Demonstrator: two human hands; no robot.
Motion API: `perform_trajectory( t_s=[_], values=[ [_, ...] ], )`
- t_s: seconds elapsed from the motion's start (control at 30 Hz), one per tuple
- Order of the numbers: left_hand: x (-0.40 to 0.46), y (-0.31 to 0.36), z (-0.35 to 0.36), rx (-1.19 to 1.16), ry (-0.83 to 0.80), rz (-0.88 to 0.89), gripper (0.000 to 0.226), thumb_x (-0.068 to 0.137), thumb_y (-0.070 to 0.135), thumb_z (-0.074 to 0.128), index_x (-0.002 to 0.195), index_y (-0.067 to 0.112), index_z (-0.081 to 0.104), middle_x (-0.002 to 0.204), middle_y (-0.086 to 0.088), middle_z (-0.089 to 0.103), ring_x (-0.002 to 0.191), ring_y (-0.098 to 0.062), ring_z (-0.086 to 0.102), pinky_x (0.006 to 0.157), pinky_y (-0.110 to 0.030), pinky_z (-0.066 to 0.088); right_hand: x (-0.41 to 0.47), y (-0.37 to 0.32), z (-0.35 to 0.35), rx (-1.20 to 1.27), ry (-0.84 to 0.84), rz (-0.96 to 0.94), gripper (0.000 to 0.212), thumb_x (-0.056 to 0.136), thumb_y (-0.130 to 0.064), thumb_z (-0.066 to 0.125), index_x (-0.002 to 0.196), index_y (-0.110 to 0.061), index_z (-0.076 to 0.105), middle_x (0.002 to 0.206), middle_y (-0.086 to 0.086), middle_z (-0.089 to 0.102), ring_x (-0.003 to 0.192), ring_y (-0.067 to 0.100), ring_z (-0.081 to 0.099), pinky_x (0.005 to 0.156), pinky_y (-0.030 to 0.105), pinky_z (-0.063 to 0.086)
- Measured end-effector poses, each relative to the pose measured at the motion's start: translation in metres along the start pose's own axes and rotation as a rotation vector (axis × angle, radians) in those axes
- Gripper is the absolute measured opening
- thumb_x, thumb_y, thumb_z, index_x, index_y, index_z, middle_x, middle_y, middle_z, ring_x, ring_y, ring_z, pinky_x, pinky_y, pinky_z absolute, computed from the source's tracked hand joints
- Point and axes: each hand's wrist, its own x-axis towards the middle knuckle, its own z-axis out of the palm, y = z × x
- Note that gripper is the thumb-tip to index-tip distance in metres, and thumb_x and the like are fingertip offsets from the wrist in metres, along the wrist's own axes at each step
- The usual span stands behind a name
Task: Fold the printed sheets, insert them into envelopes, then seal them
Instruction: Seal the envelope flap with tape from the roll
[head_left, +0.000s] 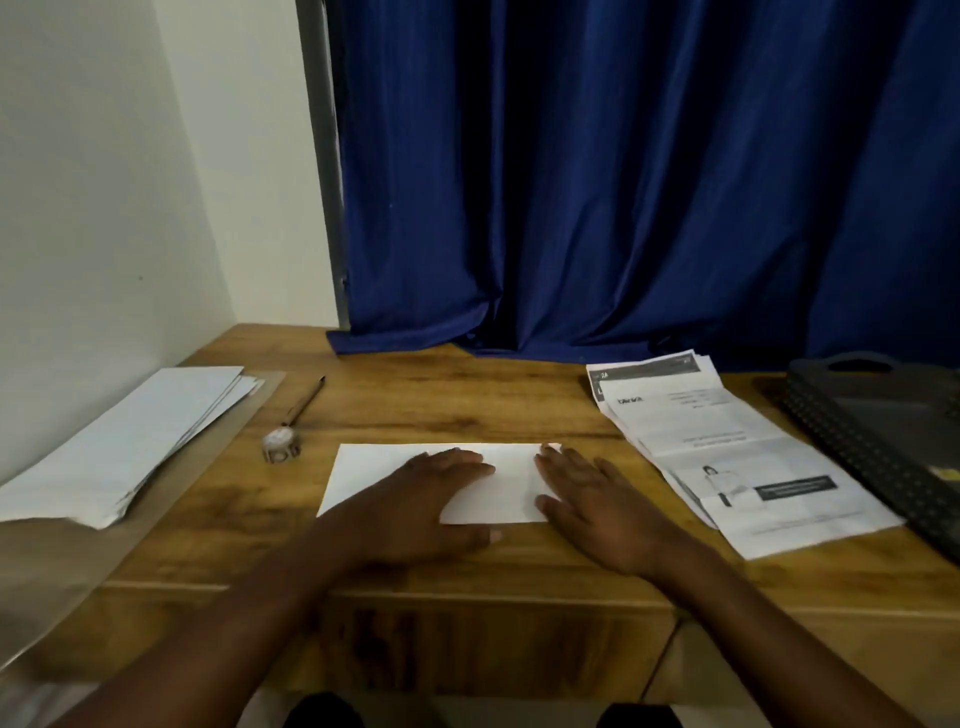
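A white folded paper sheet (511, 480) lies flat at the near middle of the brown wooden desk (447, 395). The left hand (415, 501) and right hand (587, 499) both press it with straight, spread fingers. Right of this sheet lies a stack of printed sheets (737, 457); left of it, a small tape roll (280, 446), a pen (305, 401) and white envelopes (130, 441).

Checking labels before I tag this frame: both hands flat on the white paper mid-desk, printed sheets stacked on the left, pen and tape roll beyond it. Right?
Not quite. The head view shows the printed sheets on the right of the desk; the left pile is blank white envelopes. The rest holds: left hand and right hand lie flat on the white paper, pen and tape roll beyond.
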Motion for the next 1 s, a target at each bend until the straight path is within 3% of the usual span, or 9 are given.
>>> perform_trajectory(
  t_s=[0.17, 0.33, 0.4, 0.5, 0.6, 0.7, 0.8, 0.93, 1.0],
  values=[
    [-0.080, 0.000, 0.015, 0.155, 0.058, 0.008, 0.103, 0.069, 0.100, 0.041, 0.153, 0.059, -0.002, 0.148, 0.050, -0.024, 0.132, 0.024, -0.032, 0.117, -0.024, -0.011, -0.063, -0.010, -0.008, 0.009, -0.024, -0.004, 0.081, 0.089, -0.076, 0.001, 0.159, -0.036, -0.005, 0.164, -0.018, -0.011, 0.151, -0.001, -0.013, 0.123, 0.029, -0.007],
    [-0.128, -0.012, 0.031, 0.085, 0.286, -0.044, 0.079, 0.079, 0.087, 0.050, 0.149, 0.063, 0.023, 0.159, 0.034, 0.014, 0.150, 0.001, 0.016, 0.122, -0.043, 0.026, -0.093, -0.020, -0.006, -0.038, -0.001, 0.005, 0.097, 0.079, -0.095, 0.013, 0.155, -0.044, -0.015, 0.162, -0.024, -0.018, 0.151, -0.002, -0.012, 0.127, 0.034, 0.001],
    [-0.137, -0.016, 0.035, 0.074, 0.427, -0.004, 0.061, 0.088, 0.071, 0.054, 0.145, 0.053, 0.043, 0.148, 0.024, 0.039, 0.141, 0.001, 0.033, 0.121, -0.045, 0.029, -0.102, -0.021, -0.002, -0.027, 0.063, 0.008, 0.097, 0.079, -0.093, 0.030, 0.155, -0.049, -0.012, 0.164, -0.026, -0.014, 0.150, 0.003, 0.000, 0.123, 0.036, 0.020],
    [-0.144, -0.018, 0.036, -0.064, 0.542, 0.035, 0.046, 0.092, 0.053, 0.055, 0.136, 0.042, 0.057, 0.141, 0.026, 0.050, 0.139, 0.001, 0.040, 0.125, -0.033, 0.019, -0.112, -0.020, 0.003, 0.112, 0.311, -0.028, 0.079, 0.084, -0.068, 0.062, 0.153, -0.038, 0.038, 0.160, -0.019, 0.032, 0.140, 0.010, 0.044, 0.103, 0.034, 0.051],
    [-0.149, -0.021, 0.036, -0.247, 0.617, 0.039, 0.042, 0.088, 0.041, 0.060, 0.129, 0.032, 0.066, 0.139, 0.020, 0.059, 0.137, -0.004, 0.049, 0.117, -0.027, 0.033, -0.115, -0.017, 0.010, 0.172, 0.432, -0.082, 0.060, 0.078, -0.034, 0.084, 0.135, -0.030, 0.064, 0.146, -0.015, 0.054, 0.136, 0.007, 0.049, 0.107, 0.043, 0.049],
    [-0.147, -0.023, 0.034, -0.385, 0.667, -0.002, 0.028, 0.088, 0.022, 0.073, 0.115, 0.029, 0.075, 0.129, 0.014, 0.069, 0.129, -0.007, 0.058, 0.109, -0.024, 0.043, -0.115, -0.016, 0.013, 0.316, 0.466, -0.081, 0.051, 0.079, -0.014, 0.084, 0.123, -0.033, 0.071, 0.138, -0.020, 0.061, 0.136, -0.002, 0.047, 0.114, 0.041, 0.041],
    [-0.139, -0.025, 0.026, -0.471, 0.691, -0.051, 0.034, 0.083, 0.002, 0.077, 0.106, 0.027, 0.076, 0.114, 0.010, 0.075, 0.117, -0.008, 0.066, 0.102, -0.021, 0.048, -0.111, -0.018, 0.008, 0.544, 0.476, -0.040, 0.040, 0.083, -0.007, 0.077, 0.110, -0.037, 0.077, 0.122, -0.023, 0.070, 0.126, 0.000, 0.058, 0.109, 0.037, 0.048],
    [-0.124, -0.028, 0.007, -0.737, 0.777, -0.083, 0.042, 0.082, 0.019, 0.075, 0.121, 0.030, 0.063, 0.107, 0.000, 0.077, 0.104, -0.018, 0.073, 0.087, -0.028, 0.059, -0.095, -0.031, -0.018, 0.900, 0.576, 0.057, 0.013, 0.083, -0.037, 0.072, 0.092, -0.038, 0.081, 0.086, -0.001, 0.079, 0.074, 0.027, 0.073, 0.063, 0.043, 0.061],
    [-0.110, -0.027, -0.002, -0.828, 0.836, -0.129, 0.056, 0.078, 0.026, 0.077, 0.130, 0.035, 0.055, 0.117, -0.001, 0.074, 0.105, -0.016, 0.072, 0.084, -0.034, 0.062, -0.078, -0.031, -0.027, 0.918, 0.673, 0.111, 0.013, 0.084, -0.042, 0.069, 0.084, -0.033, 0.079, 0.074, 0.003, 0.075, 0.064, 0.027, 0.069, 0.057, 0.029, 0.056]
  ],
)
